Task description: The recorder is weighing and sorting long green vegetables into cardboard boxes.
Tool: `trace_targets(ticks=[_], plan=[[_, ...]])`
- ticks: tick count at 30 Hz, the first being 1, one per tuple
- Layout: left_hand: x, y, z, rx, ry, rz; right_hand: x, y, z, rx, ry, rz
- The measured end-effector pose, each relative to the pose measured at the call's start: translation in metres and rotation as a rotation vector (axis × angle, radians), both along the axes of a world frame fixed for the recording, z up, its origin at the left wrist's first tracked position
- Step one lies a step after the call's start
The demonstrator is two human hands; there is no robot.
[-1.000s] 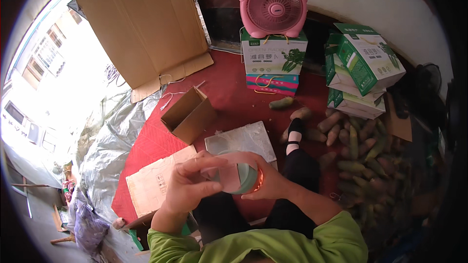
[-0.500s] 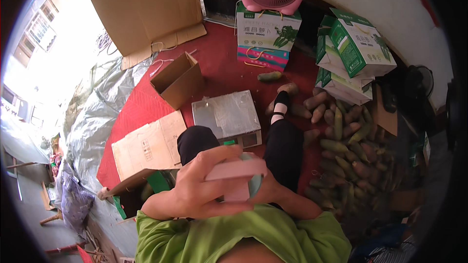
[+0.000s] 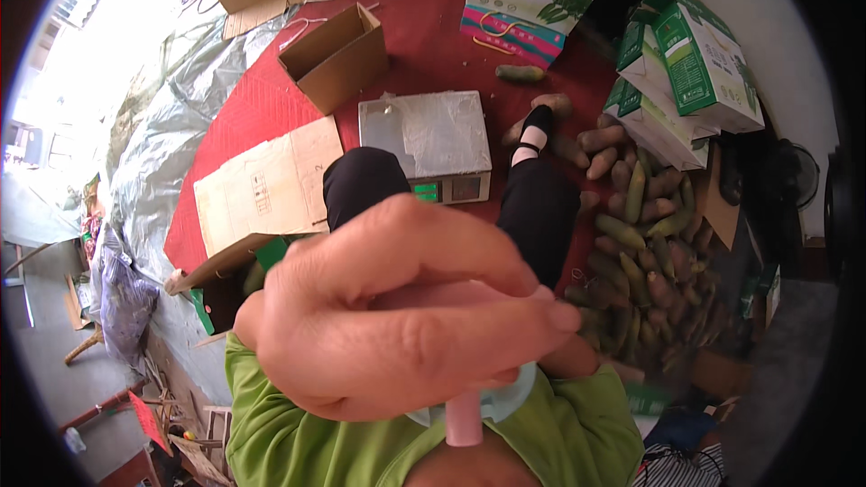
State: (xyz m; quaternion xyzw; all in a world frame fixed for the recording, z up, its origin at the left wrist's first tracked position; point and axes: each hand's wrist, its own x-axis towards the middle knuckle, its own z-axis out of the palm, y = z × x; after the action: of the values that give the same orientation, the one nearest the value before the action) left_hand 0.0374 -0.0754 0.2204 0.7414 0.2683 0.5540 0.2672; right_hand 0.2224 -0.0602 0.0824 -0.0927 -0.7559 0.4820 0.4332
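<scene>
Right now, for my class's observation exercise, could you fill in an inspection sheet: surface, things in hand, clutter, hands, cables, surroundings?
Surface: red floor covering, partly covered by scattered things.
Things in hand: pink and pale-green vessel, mostly hidden by the left hand.
Clutter: open brown cardboard box; heap of long green and brownish vegetables; white-and-green printed cartons.
Hands: left curled around the vessel's pink part; right not clearly visible, right forearm showing.
Cables: pale string near the box; power cables cannot be made out.
Surroundings: crumpled grey plastic sheeting, left; pale wall, right.
</scene>
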Motion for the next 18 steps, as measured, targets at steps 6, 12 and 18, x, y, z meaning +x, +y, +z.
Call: trace_targets(ticks=[6,12,18], plan=[[-0.004,0.005,0.018,-0.107,0.037,-0.018,-0.002,-0.003,-0.019,-0.028,0.082,-0.019],[-0.011,0.012,0.011,-0.097,0.047,-0.020,-0.006,-0.002,0.001,0.037,0.153,-0.011],[-0.012,0.017,0.012,-0.078,0.059,-0.044,-0.012,-0.007,0.006,0.092,0.209,-0.048]])
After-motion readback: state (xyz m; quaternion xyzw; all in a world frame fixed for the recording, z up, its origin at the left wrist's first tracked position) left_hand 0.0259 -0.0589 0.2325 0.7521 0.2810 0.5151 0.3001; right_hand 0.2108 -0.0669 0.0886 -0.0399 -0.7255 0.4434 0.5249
